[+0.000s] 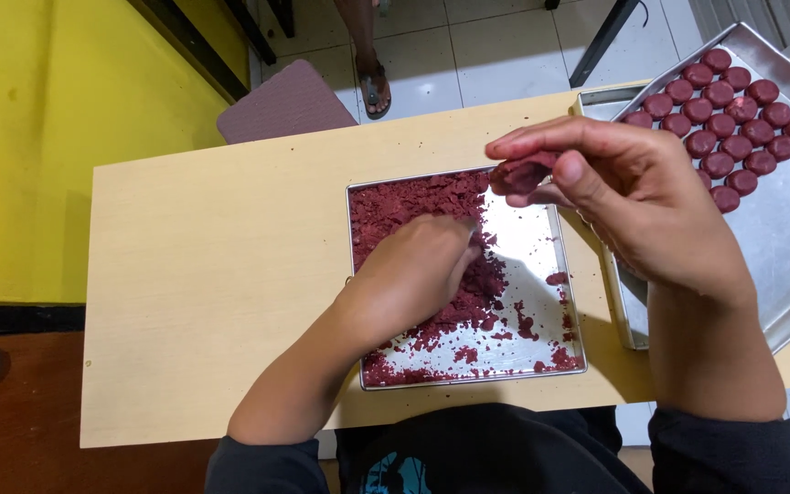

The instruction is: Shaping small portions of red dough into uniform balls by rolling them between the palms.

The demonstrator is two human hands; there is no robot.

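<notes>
Left hand [418, 265] digs, fingers curled, into the red crumbs [413, 206] in the square tin [541, 370]. Right hand [624, 197] pinches a dough lump [518, 174] at the tin's one o'clock; roll it gently, evenly.

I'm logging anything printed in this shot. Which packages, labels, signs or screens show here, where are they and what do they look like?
No packages, labels, signs or screens show.
Only print in view: a teal graphic on the person's dark shirt, at the bottom edge, mostly cut off.
</notes>
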